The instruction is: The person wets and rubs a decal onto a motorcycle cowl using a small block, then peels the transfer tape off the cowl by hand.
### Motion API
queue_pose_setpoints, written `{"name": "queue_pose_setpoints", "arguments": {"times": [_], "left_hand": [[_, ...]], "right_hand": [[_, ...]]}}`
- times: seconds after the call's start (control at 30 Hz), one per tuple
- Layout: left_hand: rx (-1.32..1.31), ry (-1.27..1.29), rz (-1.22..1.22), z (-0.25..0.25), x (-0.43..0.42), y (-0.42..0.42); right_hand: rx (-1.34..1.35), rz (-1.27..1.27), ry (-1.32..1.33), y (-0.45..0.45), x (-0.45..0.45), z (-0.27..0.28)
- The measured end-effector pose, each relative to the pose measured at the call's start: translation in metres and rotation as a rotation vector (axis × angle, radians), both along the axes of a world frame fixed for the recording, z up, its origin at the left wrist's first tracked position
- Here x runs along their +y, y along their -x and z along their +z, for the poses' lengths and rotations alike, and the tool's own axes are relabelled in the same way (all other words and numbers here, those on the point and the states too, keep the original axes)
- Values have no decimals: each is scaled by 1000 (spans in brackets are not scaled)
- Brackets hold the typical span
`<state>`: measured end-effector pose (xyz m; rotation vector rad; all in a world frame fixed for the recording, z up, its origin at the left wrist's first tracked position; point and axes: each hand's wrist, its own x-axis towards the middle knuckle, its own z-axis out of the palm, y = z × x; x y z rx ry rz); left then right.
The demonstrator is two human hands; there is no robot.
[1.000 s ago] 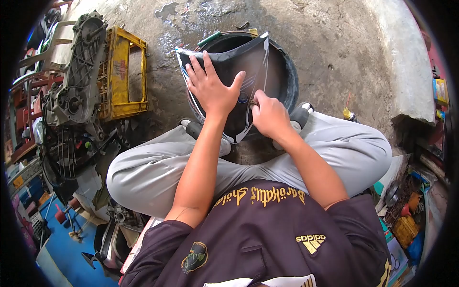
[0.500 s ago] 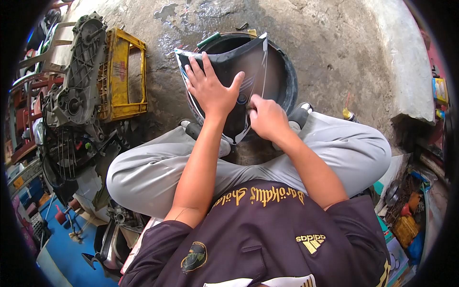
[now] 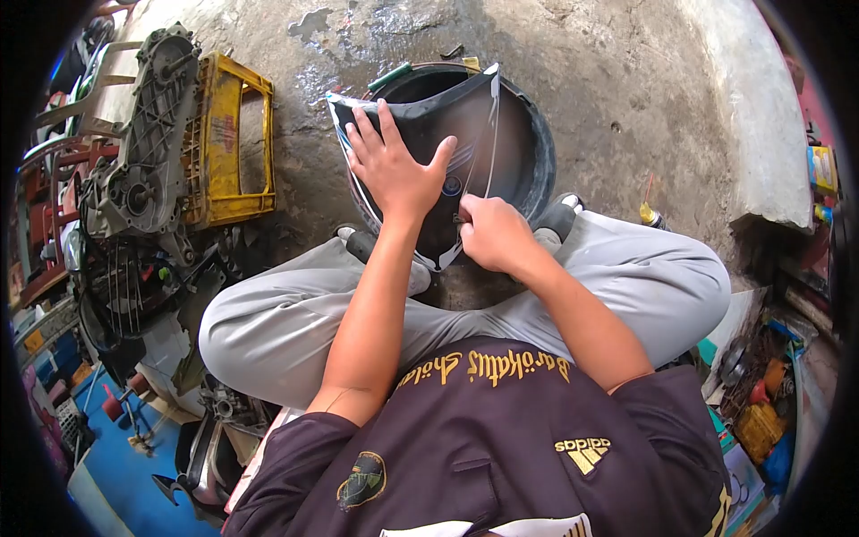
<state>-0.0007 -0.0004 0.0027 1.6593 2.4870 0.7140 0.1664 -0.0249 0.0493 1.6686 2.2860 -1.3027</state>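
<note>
A dark, glossy panel (image 3: 467, 134) with white edges and a small round emblem lies across the top of a black tub (image 3: 543, 134) between my legs. Spread flat on the panel's upper left part is my left hand (image 3: 394, 170), fingers apart. My right hand (image 3: 492, 231) is closed at the panel's lower right edge, just below the emblem. Its fingertips pinch something too small to make out.
A yellow crate (image 3: 216, 143) and a grey metal engine casing (image 3: 152, 143) stand at the left. A green-handled tool (image 3: 390, 75) rests at the tub's far rim. A small bottle (image 3: 652, 215) is on the concrete floor beyond my right knee.
My right hand has slid a little down and left along the panel's right side. My left hand stays spread on the panel, nearly unmoved.
</note>
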Motion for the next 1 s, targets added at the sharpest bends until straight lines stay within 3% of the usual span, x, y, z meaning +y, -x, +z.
{"name": "queue_pose_setpoints", "arguments": {"times": [0.13,0.27,0.5,0.63,0.73,0.87,1.0], "left_hand": [[1,0,2,0,0,0],[-2,-3,-2,-1,-1,0],[-7,-33,2,-2,0,-1],[-3,-1,1,0,0,0],[-5,-7,-2,0,0,0],[-10,-2,-3,0,-1,0],[-21,-24,-3,-2,0,0]], "right_hand": [[56,-195,-152,-1,10,-3],[-9,-43,-70,1,0,0],[6,-115,-128,2,3,-1],[40,2,-69,-2,-2,-4],[72,-184,-173,1,5,-4],[45,-70,-58,-1,0,-5],[84,-141,-89,-1,6,-4]]}}
